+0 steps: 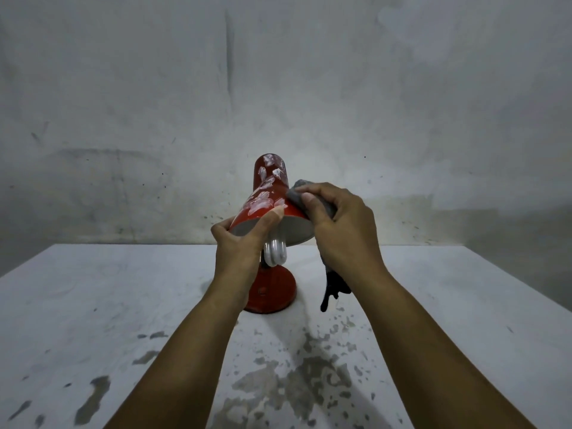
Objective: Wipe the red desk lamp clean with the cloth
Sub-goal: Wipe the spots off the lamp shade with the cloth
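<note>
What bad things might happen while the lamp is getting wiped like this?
The bulb sticks out below the shade, right beside the left hand; a slip might knock or crack it. The right hand pushes the cloth sideways on the shade, so the lamp could tip on its small base if the left hand lets go. The cloth's dangling tail might also drag through the grime on the table.

You have one view, from your head. It faces forward and down over the desk (93, 305), toward the wall (154, 88) behind it. Your hands sit close.
</note>
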